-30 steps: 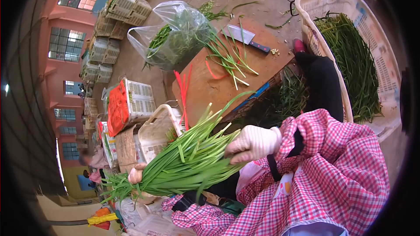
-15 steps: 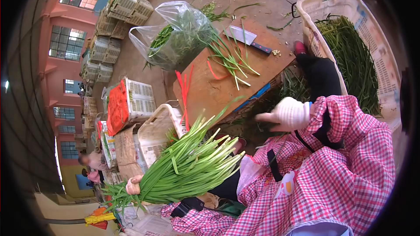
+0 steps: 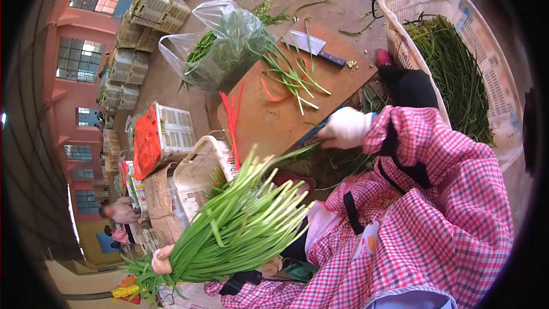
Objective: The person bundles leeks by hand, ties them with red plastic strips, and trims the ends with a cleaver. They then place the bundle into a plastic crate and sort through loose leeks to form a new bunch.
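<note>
Head view: left hand (image 3: 163, 259) grips green bundle (image 3: 240, 220); right hand (image 3: 345, 129) pinches leaf (image 3: 294, 153) beside board edge (image 3: 290, 135), clear of crate (image 3: 495, 60).

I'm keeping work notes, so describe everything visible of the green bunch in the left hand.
The green bunch is many long, slender stalks with flat-looking leaves, paling to whitish ends that fan out unevenly toward the upper right. The left hand grips it near the leafy end, where tips spill past the fist. It slants across the view with no tie showing.

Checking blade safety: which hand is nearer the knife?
Right. The right hand is near the board bearing the knife; the left hand is farther off, holding the green bundle.
</note>
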The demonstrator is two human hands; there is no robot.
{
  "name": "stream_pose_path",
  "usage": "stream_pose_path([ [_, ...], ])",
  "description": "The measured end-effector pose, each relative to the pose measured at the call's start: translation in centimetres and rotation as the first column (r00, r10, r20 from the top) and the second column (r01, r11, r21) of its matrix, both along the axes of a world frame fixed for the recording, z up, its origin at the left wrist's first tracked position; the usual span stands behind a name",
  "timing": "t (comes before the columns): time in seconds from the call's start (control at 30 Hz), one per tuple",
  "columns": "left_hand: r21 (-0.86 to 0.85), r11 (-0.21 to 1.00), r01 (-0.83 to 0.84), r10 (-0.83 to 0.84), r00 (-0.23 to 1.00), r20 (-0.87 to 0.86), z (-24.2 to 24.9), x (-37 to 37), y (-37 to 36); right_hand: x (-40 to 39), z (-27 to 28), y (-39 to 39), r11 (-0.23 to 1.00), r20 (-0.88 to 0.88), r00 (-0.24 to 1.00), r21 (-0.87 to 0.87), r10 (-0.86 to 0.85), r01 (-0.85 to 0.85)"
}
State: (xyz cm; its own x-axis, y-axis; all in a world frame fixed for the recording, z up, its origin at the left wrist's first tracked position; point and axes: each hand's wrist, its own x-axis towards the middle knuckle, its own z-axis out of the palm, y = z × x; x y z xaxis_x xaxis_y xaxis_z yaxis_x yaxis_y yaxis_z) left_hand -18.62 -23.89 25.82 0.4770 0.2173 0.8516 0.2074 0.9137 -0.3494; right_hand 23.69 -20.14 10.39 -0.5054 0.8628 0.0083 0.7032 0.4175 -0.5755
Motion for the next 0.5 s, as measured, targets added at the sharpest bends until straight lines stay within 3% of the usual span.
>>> stream_pose_path([
  [0.03,0.100,0.951,-0.292,0.304,0.943,-0.132,-3.5,-16.0,0.1,1.6,-0.6,-0.3,0.996,0.146,0.989,-0.083,0.034,-0.022],
  [0.07,0.099,0.949,-0.299,0.310,0.942,-0.128,-3.3,-14.5,-0.2,2.9,-3.0,-0.1,0.983,0.404,0.902,-0.160,0.152,-0.094],
  [0.1,0.112,0.970,-0.214,0.226,0.969,-0.104,-2.4,-11.1,-0.5,4.1,-4.1,-0.6,0.962,0.557,0.797,-0.251,0.233,-0.106],
  [0.13,0.127,0.984,-0.125,0.136,0.987,-0.082,-1.3,-8.2,-0.2,4.5,-4.7,-0.4,0.898,0.568,0.726,-0.411,0.387,-0.157],
  [0.17,0.126,0.984,-0.125,0.136,0.987,-0.084,-0.3,-6.3,0.5,4.2,-2.1,-1.2,0.927,0.495,0.817,-0.355,0.295,-0.119],
  [0.23,0.420,0.907,-0.013,0.256,0.810,-0.528,0.9,-3.5,1.4,2.3,1.6,-2.3,0.948,0.231,0.957,-0.300,0.178,-0.104],
  [0.27,0.419,0.908,-0.011,0.252,0.812,-0.526,0.5,-3.3,1.2,1.4,2.1,-2.5,0.949,0.046,0.988,-0.288,0.148,-0.129],
  [0.33,0.421,0.888,-0.187,0.401,0.763,-0.507,-0.2,-3.1,1.0,-1.0,1.5,-3.1,0.949,-0.317,0.943,-0.254,0.101,-0.187],
  [0.4,0.367,0.905,-0.216,0.377,0.808,-0.453,-0.6,-2.9,1.0,-2.9,1.0,-3.0,0.928,-0.497,0.865,-0.284,0.073,-0.242],
  [0.47,0.305,0.934,-0.187,0.304,0.863,-0.403,-0.7,-2.7,1.2,-3.9,0.8,-3.2,0.915,-0.544,0.837,-0.304,0.062,-0.265],
  [0.5,0.284,0.944,-0.169,0.271,0.886,-0.376,-0.8,-2.6,1.2,-4.2,0.6,-3.3,0.845,-0.630,0.776,-0.423,-0.014,-0.327],
])
